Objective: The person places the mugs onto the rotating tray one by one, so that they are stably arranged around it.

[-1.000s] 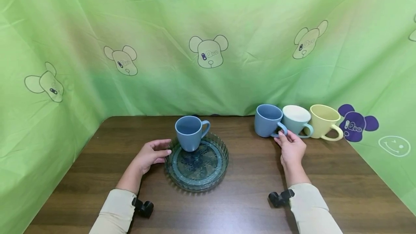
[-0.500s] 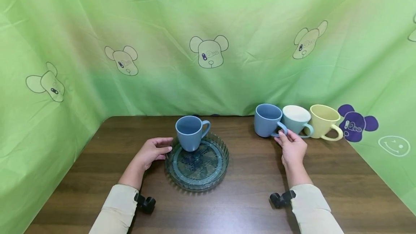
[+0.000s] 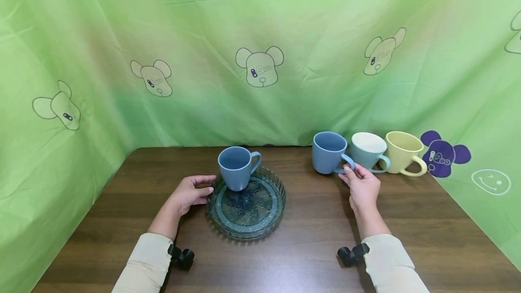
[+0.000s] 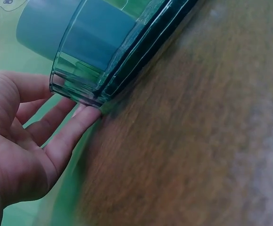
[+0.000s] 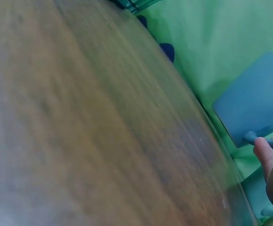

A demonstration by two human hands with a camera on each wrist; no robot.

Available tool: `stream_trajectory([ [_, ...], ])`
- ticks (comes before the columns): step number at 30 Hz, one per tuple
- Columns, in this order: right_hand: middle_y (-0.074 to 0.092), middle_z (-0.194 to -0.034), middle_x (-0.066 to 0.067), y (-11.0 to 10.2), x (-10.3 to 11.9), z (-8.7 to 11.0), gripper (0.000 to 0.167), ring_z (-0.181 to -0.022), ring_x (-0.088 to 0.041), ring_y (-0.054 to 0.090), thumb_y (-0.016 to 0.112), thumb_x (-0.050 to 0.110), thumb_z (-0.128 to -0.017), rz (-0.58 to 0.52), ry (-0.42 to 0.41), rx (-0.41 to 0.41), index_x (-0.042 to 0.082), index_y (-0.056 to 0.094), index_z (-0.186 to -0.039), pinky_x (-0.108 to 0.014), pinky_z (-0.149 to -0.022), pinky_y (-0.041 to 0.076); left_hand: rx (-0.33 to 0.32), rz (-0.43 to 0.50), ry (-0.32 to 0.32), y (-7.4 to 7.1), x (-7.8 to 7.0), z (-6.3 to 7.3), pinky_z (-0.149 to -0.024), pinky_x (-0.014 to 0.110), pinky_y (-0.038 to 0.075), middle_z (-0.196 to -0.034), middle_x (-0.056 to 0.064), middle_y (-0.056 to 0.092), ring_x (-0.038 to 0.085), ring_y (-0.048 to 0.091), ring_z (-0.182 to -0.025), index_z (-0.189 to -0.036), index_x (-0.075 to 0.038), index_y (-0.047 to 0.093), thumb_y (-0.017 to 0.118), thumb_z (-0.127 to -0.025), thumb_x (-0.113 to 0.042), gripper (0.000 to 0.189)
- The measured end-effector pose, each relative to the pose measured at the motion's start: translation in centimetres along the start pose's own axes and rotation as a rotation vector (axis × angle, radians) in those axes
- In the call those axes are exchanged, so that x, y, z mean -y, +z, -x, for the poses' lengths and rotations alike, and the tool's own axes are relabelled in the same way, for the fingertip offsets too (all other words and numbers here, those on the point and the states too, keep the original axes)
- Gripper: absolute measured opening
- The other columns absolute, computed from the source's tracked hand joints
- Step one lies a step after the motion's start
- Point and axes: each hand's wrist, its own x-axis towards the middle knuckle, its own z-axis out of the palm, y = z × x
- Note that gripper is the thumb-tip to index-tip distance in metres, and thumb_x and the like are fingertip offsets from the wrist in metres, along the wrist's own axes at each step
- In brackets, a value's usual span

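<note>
My right hand (image 3: 364,189) pinches the handle of a blue mug (image 3: 327,155) between thumb and fingers. In the right wrist view, green cloth shows between this mug's base (image 5: 228,125) and the table edge, so it appears slightly raised and upright. A second blue mug (image 3: 234,175) stands upright in a round, fluted dark-green glass dish (image 3: 248,229), toward its back left, handle pointing right. At the dish's left side is my left hand (image 3: 189,195), its fairly straight fingers touching the glass wall (image 4: 75,89); some of its fingers are hidden.
A teal mug (image 3: 362,155) with white inside and a yellow mug (image 3: 400,155) stand side by side at the back right of the brown wooden table (image 3: 309,234). Green printed cloth (image 3: 203,112) hangs right behind the table's back edge.
The right hand has moved the blue mug slightly left, widening the gap to the teal mug. The left hand and the dish have hardly moved.
</note>
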Motion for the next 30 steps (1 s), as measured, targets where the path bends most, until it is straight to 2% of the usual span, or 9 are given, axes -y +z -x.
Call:
stream_trajectory([
  [14,0.07,-0.078,-0.002,0.7,0.6,1.4,0.017,-0.071,-0.012,0.07,0.063,-0.013,-0.087,0.029,0.047,0.049,0.0,0.071,-0.094,-0.028,-0.066,0.059,-0.03,0.047,0.014,0.3,0.4,0.4,-0.075,0.034,0.057,-0.136,0.02,0.054,0.018,0.058,-0.106,-0.131,0.003,0.058,0.062,-0.092,0.001,0.039],
  [19,0.07,-0.078,-0.002,1.1,0.8,2.1,0.02,-0.072,-0.013,0.07,0.062,-0.013,-0.087,0.033,0.059,0.07,0.005,0.071,-0.09,-0.029,-0.068,0.059,-0.041,0.065,0.009,0.3,0.6,0.5,-0.076,0.033,0.057,-0.136,0.02,0.053,0.016,0.059,-0.101,-0.132,0.002,0.058,0.063,-0.093,-0.001,0.039],
  [26,0.071,-0.079,-0.001,1.6,0.7,2.7,0.032,-0.075,-0.013,0.07,0.061,-0.013,-0.088,0.036,0.068,0.114,0.016,0.072,-0.08,-0.029,-0.068,0.059,-0.053,0.08,0.011,0.3,0.7,0.5,-0.075,0.032,0.057,-0.135,0.02,0.054,0.014,0.06,-0.098,-0.131,0.003,0.058,0.063,-0.093,-0.001,0.039],
  [28,0.071,-0.078,-0.001,1.8,0.7,2.8,0.03,-0.075,-0.012,0.07,0.061,-0.013,-0.088,0.038,0.069,0.12,0.013,0.073,-0.082,-0.029,-0.069,0.059,-0.056,0.079,0.01,0.3,0.7,0.5,-0.075,0.033,0.057,-0.135,0.02,0.054,0.014,0.06,-0.098,-0.131,0.003,0.059,0.064,-0.092,-0.001,0.039],
  [30,0.071,-0.078,-0.001,2.0,0.7,2.9,0.021,-0.075,-0.012,0.07,0.061,-0.013,-0.088,0.039,0.072,0.124,0.005,0.073,-0.089,-0.029,-0.069,0.059,-0.056,0.075,0.01,0.3,0.7,0.6,-0.076,0.033,0.057,-0.135,0.02,0.054,0.014,0.059,-0.099,-0.131,0.002,0.059,0.063,-0.093,-0.001,0.039],
])
